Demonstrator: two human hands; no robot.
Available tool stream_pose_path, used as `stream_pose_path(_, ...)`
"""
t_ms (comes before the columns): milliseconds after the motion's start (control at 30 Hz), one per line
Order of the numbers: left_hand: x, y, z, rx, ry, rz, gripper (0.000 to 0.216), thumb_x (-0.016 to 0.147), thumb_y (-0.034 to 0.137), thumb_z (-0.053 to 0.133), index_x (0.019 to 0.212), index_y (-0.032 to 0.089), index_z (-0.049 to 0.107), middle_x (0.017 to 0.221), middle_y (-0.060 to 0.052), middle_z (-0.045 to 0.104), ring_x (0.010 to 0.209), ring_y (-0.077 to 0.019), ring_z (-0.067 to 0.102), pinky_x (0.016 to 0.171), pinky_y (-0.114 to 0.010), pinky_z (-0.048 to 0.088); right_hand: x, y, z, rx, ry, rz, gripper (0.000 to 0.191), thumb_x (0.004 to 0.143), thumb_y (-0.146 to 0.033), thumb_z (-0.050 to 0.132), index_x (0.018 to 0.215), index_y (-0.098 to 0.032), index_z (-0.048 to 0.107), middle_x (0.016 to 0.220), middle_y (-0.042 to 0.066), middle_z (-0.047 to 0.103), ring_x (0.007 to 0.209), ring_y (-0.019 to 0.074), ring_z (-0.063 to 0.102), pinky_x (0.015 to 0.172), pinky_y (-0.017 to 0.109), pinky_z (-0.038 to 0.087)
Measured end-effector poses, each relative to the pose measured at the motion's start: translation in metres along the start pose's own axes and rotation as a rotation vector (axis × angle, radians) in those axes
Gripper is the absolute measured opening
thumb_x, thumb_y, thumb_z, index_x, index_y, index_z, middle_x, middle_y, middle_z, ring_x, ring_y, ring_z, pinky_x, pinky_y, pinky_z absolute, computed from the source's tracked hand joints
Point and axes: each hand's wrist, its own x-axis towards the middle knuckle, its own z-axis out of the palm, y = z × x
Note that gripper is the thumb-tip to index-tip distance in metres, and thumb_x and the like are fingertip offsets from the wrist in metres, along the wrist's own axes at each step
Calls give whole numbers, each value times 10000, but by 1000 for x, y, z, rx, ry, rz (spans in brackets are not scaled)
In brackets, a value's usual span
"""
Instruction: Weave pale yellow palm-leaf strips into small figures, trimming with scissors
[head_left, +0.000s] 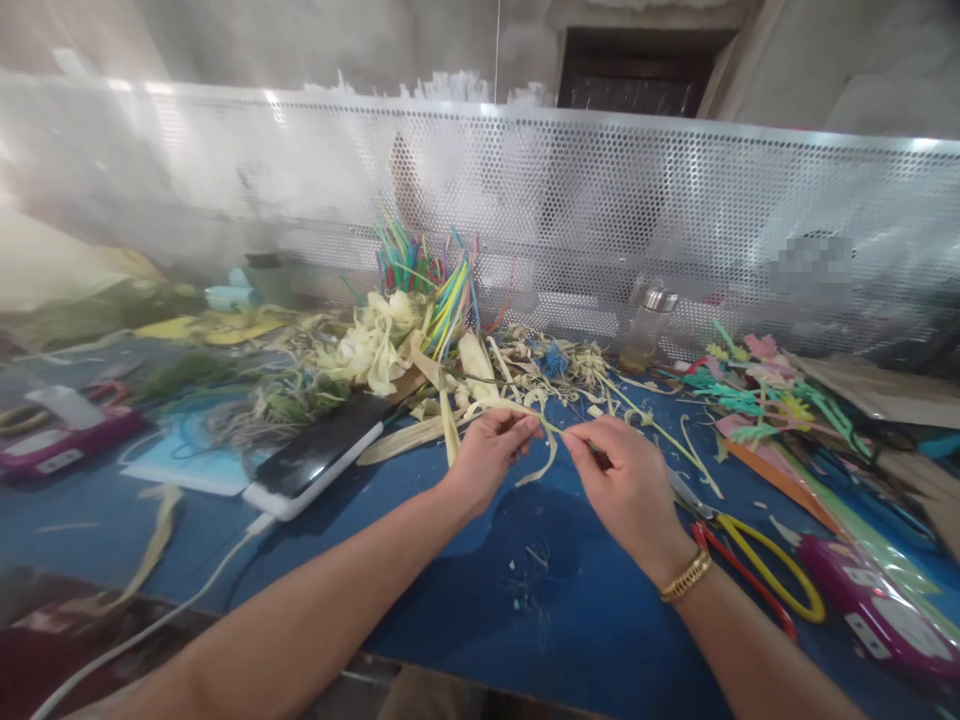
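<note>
Between my two hands runs a thin, pale yellow-green strip of dried husk or leaf (551,424). My left hand (491,450) pinches it between thumb and fingers. A short gap to the right, my right hand (616,472), with a gold bracelet (686,577) at the wrist, pinches the other end with thumb and index finger. A curled piece of the same pale material hangs below the strip. Just behind the hands lies a heap of dried husk strips (476,365). Scissors (772,575) with red and yellow handles rest beside my right wrist.
A phone (322,450) on a white power bank with a cable lies left. Coloured stems (442,285) stand at the back before a perforated metal screen (600,200). A glass bottle (646,325) stands behind right. Purple power strips (881,605) lie on the blue table (540,620).
</note>
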Motion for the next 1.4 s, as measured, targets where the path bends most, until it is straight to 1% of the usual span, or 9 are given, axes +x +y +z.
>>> stream_pose_path(133,0,2,1,-51,-7,8,287,707,405,718,785,155,600,676,4,601,503,-53,419,455,-192,257,2,-1,-1,104,-70,-23,214,911,-267,476,892,-210,681,865,47,643,782,157,592,723,283,442)
stream_pose_path(233,0,4,1,-72,-25,25,280,714,397,716,764,156,581,655,13,584,510,-52,420,455,-184,262,2,0,0,175,-92,-20,207,901,-262,495,898,-214,697,875,53,653,797,163,602,734,294,465)
stream_pose_path(367,0,5,1,-76,-60,-21,270,727,393,706,749,147,594,591,28,527,496,-48,388,454,-175,261,1,3,1,269,-31,25,151,862,-271,567,881,-238,713,841,33,688,782,164,623,733,296,486)
stream_pose_path(500,-1,5,3,-87,-104,-92,263,710,386,720,758,154,606,620,20,548,495,-50,387,445,-175,250,0,1,4,343,24,139,107,830,-269,599,816,-226,696,803,20,700,724,160,629,685,285,496)
stream_pose_path(700,-5,6,4,-88,-139,-117,273,683,388,743,780,152,648,586,24,519,518,-61,420,498,-185,308,0,-2,5,317,45,168,118,825,-267,577,781,-206,667,725,15,674,655,148,599,631,273,470)
stream_pose_path(933,-8,8,6,-111,-171,-95,270,631,297,789,824,154,666,628,17,564,530,-62,444,522,-199,340,0,-2,6,237,66,166,92,812,-245,586,763,-206,654,710,4,656,665,146,582,642,276,447)
stream_pose_path(1167,-6,6,4,-48,-146,-74,247,679,359,752,738,139,656,580,5,539,510,-68,433,491,-193,333,0,0,6,120,87,71,78,812,-245,596,768,-223,655,731,3,665,711,163,584,680,301,434)
stream_pose_path(1300,-5,3,4,-134,-148,-109,241,693,348,748,728,133,644,602,7,550,523,-57,454,526,-184,373,2,2,4,-12,152,-118,56,826,-250,599,820,-224,648,834,24,680,811,183,589,811,353,420)
stream_pose_path(1400,-5,3,5,-257,-127,-161,234,683,318,762,704,129,625,612,6,568,542,-54,490,563,-179,409,2,1,3,-139,146,-235,60,830,-222,598,837,-242,654,918,27,672,908,200,564,870,380,383)
